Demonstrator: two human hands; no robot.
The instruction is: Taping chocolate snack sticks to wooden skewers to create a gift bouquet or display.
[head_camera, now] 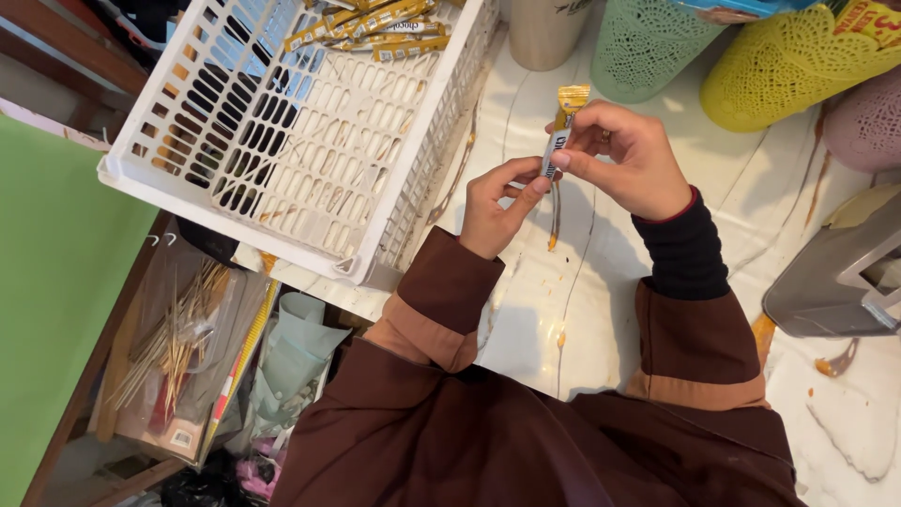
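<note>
Both hands hold one narrow stick sachet (563, 120), white with a gold top, upright over a white marble-patterned counter (601, 300). My left hand (497, 202) pinches its lower end between thumb and forefinger. My right hand (627, 155) grips its upper part from the right. Brown sleeves cover both arms, with a black cuff on the right wrist. More gold sachets (375, 28) lie in the far end of a white slotted plastic basket (291, 141) to the left of my hands.
Mesh bins stand along the back: green (648, 47), yellow (788, 66) and pink (868, 122), plus a beige cup (544, 33). A grey box (840, 272) sits at the right. Below the counter's left edge lie bags of wooden skewers (174, 347) and a green board (56, 282).
</note>
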